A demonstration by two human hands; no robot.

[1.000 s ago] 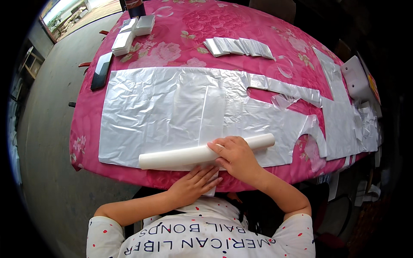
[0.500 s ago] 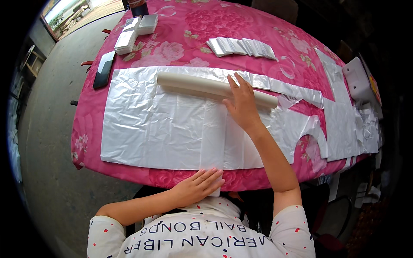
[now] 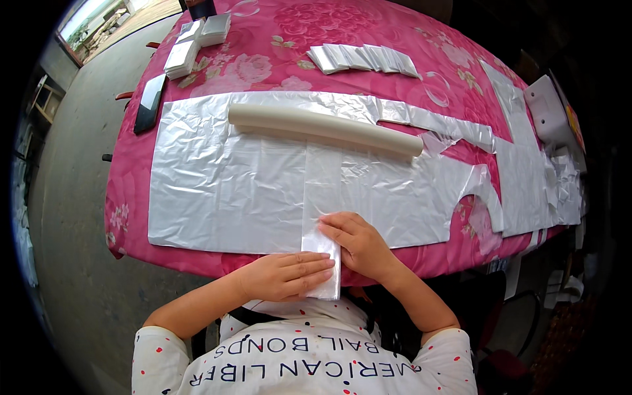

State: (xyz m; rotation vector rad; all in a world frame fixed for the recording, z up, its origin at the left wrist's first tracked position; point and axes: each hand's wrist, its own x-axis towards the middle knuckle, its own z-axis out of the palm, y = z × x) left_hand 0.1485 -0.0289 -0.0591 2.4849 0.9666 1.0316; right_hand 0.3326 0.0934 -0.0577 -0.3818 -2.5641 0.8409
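Observation:
A stack of white plastic bags (image 3: 217,191) with cut-out handles lies flat along the near side of the table. On top of it rests a long cream tube (image 3: 322,129), with neither hand touching it. A narrow folded plastic bag (image 3: 320,288) reaches over the table's front edge toward my body. My left hand (image 3: 283,273) presses on this strip, its fingers stretched out flat side by side. Just above, my right hand (image 3: 359,247) has its thumb and fingers closed at the strip's right edge; the fingertips are partly hidden.
Several folded plastic packets (image 3: 362,59) fan out at the far side. More packet stacks (image 3: 181,58) and a dark phone (image 3: 150,103) lie at the left. Other plastic bags (image 3: 523,187) and a white plastic container (image 3: 550,115) occupy the right end of the pink tablecloth (image 3: 257,69).
My right hand has left the tube and come down to the folded bag beside my left hand. The left hand still lies on the strip, of which more now shows.

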